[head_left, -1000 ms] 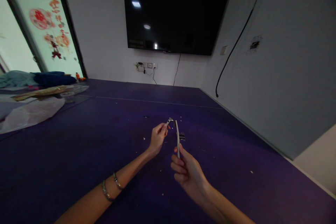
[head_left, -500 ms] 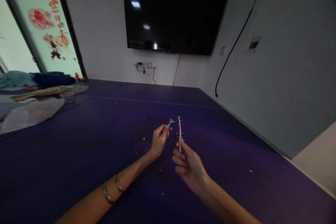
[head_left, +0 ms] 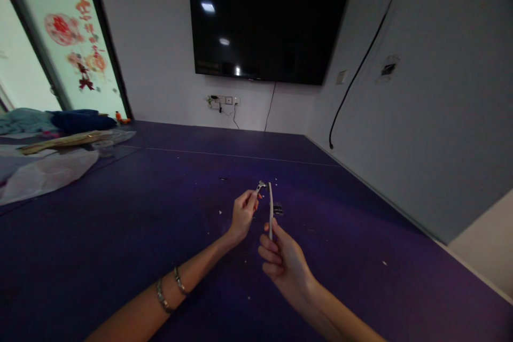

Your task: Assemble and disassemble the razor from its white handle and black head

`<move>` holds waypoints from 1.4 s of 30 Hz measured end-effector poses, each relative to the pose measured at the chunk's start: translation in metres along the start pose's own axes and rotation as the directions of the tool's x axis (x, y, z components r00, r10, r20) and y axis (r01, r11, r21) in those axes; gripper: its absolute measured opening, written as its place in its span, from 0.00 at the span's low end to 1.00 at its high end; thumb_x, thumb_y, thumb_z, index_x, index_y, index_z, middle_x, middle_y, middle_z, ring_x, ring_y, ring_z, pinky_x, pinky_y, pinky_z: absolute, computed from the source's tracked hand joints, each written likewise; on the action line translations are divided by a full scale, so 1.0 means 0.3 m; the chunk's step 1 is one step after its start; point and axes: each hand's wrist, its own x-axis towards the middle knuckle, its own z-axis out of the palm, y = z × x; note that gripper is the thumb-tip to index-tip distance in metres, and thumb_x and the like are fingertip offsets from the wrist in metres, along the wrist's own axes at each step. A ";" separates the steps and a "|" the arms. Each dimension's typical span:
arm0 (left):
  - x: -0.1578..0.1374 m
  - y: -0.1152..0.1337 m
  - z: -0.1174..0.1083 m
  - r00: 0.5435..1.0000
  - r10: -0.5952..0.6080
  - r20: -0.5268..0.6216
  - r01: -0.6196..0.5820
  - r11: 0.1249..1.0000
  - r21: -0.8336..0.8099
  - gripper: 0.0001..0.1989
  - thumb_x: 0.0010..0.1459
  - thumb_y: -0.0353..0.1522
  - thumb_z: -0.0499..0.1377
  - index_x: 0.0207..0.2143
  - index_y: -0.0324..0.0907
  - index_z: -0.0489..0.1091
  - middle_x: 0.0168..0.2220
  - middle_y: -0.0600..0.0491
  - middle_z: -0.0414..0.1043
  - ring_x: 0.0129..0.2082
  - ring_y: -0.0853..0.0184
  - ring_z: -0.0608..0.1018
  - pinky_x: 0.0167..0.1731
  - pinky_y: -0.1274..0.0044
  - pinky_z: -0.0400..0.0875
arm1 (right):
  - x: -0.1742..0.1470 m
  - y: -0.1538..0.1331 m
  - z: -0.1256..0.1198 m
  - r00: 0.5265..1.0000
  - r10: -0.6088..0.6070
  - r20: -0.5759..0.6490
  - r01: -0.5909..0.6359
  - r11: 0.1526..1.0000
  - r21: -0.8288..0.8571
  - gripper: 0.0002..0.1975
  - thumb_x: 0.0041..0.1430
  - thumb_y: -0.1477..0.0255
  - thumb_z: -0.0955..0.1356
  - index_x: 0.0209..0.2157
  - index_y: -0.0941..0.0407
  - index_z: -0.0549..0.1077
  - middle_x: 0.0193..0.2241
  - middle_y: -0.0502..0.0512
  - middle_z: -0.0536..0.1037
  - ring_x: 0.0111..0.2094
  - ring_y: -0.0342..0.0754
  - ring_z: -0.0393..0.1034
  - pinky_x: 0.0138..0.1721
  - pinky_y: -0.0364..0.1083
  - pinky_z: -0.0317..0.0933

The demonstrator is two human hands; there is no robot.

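My left hand [head_left: 242, 216] is closed in a pinch round a small silver metal tool [head_left: 260, 186]. The tool has a wide head pointing up and right; its exact kind is too small to make out. In my closed right hand [head_left: 286, 261] a slim white toothbrush [head_left: 271, 206] stands nearly upright. Its dark bristles seem to face left, right beside the silver head; whether they touch I cannot tell. Behind the brush, a small dark flat piece [head_left: 278, 209] lies on the purple floor [head_left: 160, 235], partly hidden.
Small white scraps [head_left: 220, 212] and a thin dark piece [head_left: 223, 178] are scattered on the floor. Plastic sheeting [head_left: 52, 173] and folded cloths [head_left: 82, 120] lie at the left. A TV [head_left: 268, 24] hangs ahead. A black cable [head_left: 356, 67] dangles along the right wall.
My right hand has shifted slightly left and down with the toothbrush, bringing its tip nearer the silver tool's head. My left hand is nearly still.
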 end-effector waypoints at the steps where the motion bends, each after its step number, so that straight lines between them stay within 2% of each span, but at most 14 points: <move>1: 0.001 -0.002 0.000 1.000 -0.001 -0.005 0.001 1.000 -0.001 0.17 0.56 0.43 0.51 0.27 0.38 0.66 0.17 0.60 0.56 0.15 0.77 0.57 0.16 0.82 0.50 | -0.002 0.007 -0.003 1.000 0.012 0.005 -0.012 1.000 -0.001 0.15 0.47 0.62 0.70 0.29 0.56 0.62 0.13 0.39 0.52 0.13 0.32 0.38 0.13 0.34 0.28; 6: 0.003 -0.005 -0.003 1.000 -0.006 0.002 0.006 1.000 -0.017 0.17 0.56 0.44 0.51 0.27 0.38 0.66 0.16 0.60 0.56 0.14 0.77 0.57 0.15 0.82 0.50 | -0.001 0.003 -0.014 0.999 0.010 0.034 -0.011 0.999 0.032 0.13 0.49 0.64 0.69 0.29 0.55 0.62 0.13 0.38 0.52 0.12 0.32 0.37 0.12 0.34 0.28; 10: -0.002 0.001 0.000 1.000 -0.016 0.010 0.016 1.000 -0.027 0.17 0.55 0.44 0.52 0.26 0.38 0.66 0.17 0.60 0.56 0.14 0.77 0.57 0.15 0.82 0.50 | 0.005 -0.024 -0.004 0.996 0.068 0.053 -0.071 0.995 0.064 0.12 0.49 0.66 0.69 0.28 0.56 0.61 0.13 0.38 0.50 0.12 0.32 0.37 0.12 0.33 0.28; 13: -0.002 0.002 0.000 1.000 -0.023 0.011 0.023 0.999 -0.040 0.18 0.55 0.44 0.52 0.26 0.38 0.66 0.17 0.60 0.56 0.14 0.77 0.57 0.15 0.82 0.50 | -0.009 -0.009 0.002 0.992 0.103 0.066 -0.108 0.991 0.083 0.13 0.48 0.66 0.70 0.28 0.55 0.61 0.13 0.39 0.50 0.12 0.32 0.38 0.12 0.33 0.29; 17: 0.009 -0.005 -0.006 0.999 -0.035 0.005 0.035 0.997 -0.067 0.19 0.53 0.46 0.53 0.26 0.38 0.66 0.16 0.60 0.56 0.14 0.78 0.57 0.14 0.83 0.49 | -0.029 0.024 -0.002 0.994 0.096 0.052 -0.099 0.993 0.061 0.13 0.47 0.65 0.70 0.28 0.55 0.62 0.13 0.39 0.51 0.12 0.32 0.38 0.12 0.33 0.29; 21: 0.019 -0.016 -0.020 0.997 -0.063 0.046 0.067 0.994 -0.084 0.20 0.52 0.47 0.53 0.28 0.37 0.67 0.16 0.60 0.55 0.14 0.78 0.57 0.13 0.83 0.48 | -0.012 -0.004 -0.012 0.999 0.004 0.038 -0.005 1.000 0.018 0.13 0.48 0.65 0.69 0.27 0.56 0.62 0.13 0.39 0.51 0.12 0.33 0.37 0.13 0.34 0.30; 27: 0.025 -0.023 -0.031 0.992 -0.090 0.084 0.096 0.993 -0.074 0.16 0.53 0.44 0.54 0.31 0.38 0.66 0.17 0.61 0.54 0.14 0.78 0.56 0.13 0.84 0.49 | 0.060 -0.167 -0.030 0.962 -0.256 0.090 0.267 0.954 -0.139 0.12 0.50 0.63 0.68 0.27 0.56 0.63 0.15 0.41 0.55 0.13 0.33 0.40 0.12 0.35 0.34; 30: 0.027 -0.027 -0.027 0.993 -0.097 0.068 0.101 0.993 -0.056 0.14 0.53 0.42 0.55 0.31 0.40 0.63 0.17 0.63 0.53 0.14 0.79 0.56 0.14 0.85 0.50 | 0.090 -0.252 -0.056 0.934 -0.335 0.124 0.357 0.887 -0.294 0.12 0.51 0.62 0.67 0.27 0.57 0.65 0.15 0.41 0.56 0.13 0.33 0.42 0.13 0.36 0.35; 33: 0.030 -0.035 -0.026 0.994 -0.096 0.056 0.099 0.994 -0.044 0.13 0.52 0.41 0.56 0.31 0.41 0.60 0.16 0.64 0.53 0.14 0.78 0.56 0.15 0.85 0.51 | 0.112 -0.320 -0.105 0.907 -0.387 0.168 0.417 0.766 -0.489 0.13 0.52 0.61 0.66 0.28 0.58 0.67 0.15 0.42 0.57 0.13 0.34 0.45 0.13 0.37 0.36; 38: 0.036 -0.043 -0.031 0.996 -0.044 0.083 0.043 0.999 0.015 0.13 0.53 0.41 0.55 0.29 0.40 0.61 0.17 0.62 0.57 0.15 0.77 0.60 0.16 0.84 0.54 | 0.134 -0.407 -0.195 0.887 -0.429 0.171 0.380 0.466 -0.799 0.19 0.52 0.57 0.65 0.25 0.60 0.69 0.14 0.46 0.62 0.13 0.35 0.51 0.14 0.39 0.39; 42: 0.045 -0.037 -0.035 0.992 0.049 0.114 -0.054 0.997 0.049 0.13 0.55 0.40 0.53 0.32 0.38 0.66 0.24 0.56 0.65 0.22 0.73 0.67 0.24 0.81 0.61 | 0.128 -0.463 -0.224 0.881 -0.427 0.203 0.333 0.254 -0.908 0.20 0.49 0.55 0.66 0.22 0.59 0.70 0.14 0.47 0.63 0.14 0.37 0.53 0.15 0.40 0.43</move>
